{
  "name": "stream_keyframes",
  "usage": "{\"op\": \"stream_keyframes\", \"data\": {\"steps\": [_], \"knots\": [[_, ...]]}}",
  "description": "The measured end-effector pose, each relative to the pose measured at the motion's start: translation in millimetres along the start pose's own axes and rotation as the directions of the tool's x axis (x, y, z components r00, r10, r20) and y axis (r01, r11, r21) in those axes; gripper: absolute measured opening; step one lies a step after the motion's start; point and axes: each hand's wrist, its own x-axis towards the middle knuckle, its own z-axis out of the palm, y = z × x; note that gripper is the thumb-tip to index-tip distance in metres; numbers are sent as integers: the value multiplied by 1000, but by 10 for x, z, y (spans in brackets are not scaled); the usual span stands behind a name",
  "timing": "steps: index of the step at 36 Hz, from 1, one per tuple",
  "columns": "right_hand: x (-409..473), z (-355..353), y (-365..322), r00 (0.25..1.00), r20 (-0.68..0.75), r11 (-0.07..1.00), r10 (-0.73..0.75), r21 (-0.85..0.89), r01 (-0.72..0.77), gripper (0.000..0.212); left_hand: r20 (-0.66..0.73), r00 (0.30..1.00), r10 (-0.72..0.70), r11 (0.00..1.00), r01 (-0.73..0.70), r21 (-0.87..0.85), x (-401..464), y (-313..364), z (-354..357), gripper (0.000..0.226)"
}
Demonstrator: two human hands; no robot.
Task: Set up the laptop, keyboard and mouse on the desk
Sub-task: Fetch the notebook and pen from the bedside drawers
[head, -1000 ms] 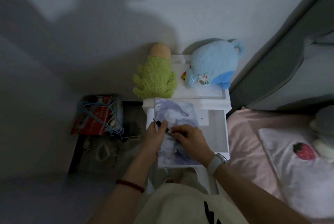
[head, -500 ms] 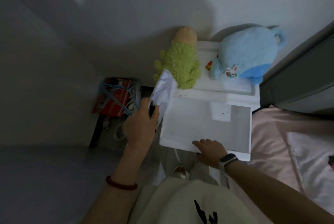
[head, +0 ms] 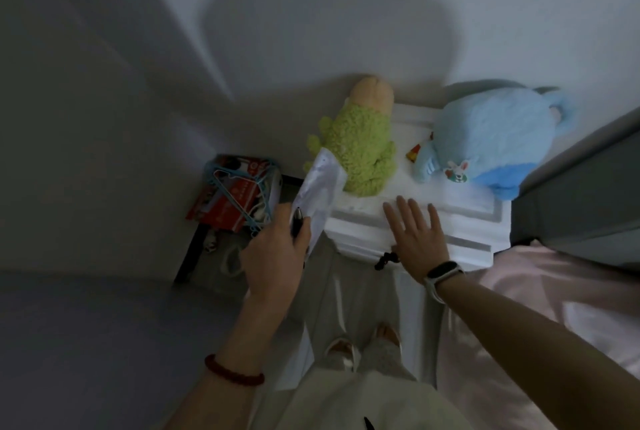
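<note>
No laptop, keyboard or mouse shows in the head view. My left hand (head: 277, 253) grips a pale purple-patterned notebook (head: 318, 190) together with a dark pen (head: 297, 221), held upright at the left side of a white nightstand (head: 460, 221). My right hand (head: 415, 239) lies flat with fingers spread against the front edge of the nightstand, where the drawer (head: 467, 249) is closed. A small dark tassel (head: 386, 260) hangs by that hand's thumb.
A green plush toy (head: 360, 149) and a blue plush toy (head: 491, 138) sit on the nightstand top. A red box with blue hangers (head: 235, 194) stands on the floor at left. A pink bed (head: 540, 305) and grey headboard (head: 581, 194) are at right.
The notebook and pen were lifted out of the open drawer into my left hand. My right hand pushed the drawer shut and now rests flat on its front.
</note>
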Motion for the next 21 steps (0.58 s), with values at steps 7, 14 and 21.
{"op": "stream_keyframes", "data": {"steps": [7,14,21], "knots": [[307,-14,126,991,125,998,55,11,-57,64,4,1000,2,999,-1,-48,4,69,19,23],[-128,-71,-66,911,126,546,392,765,-341,39,98,992,83,961,-53,-271,-36,121,60,20],[-1064,-345,-85,759,617,-592,208,697,-404,29,449,879,159,829,128,-544,-336,474,360,27]]}}
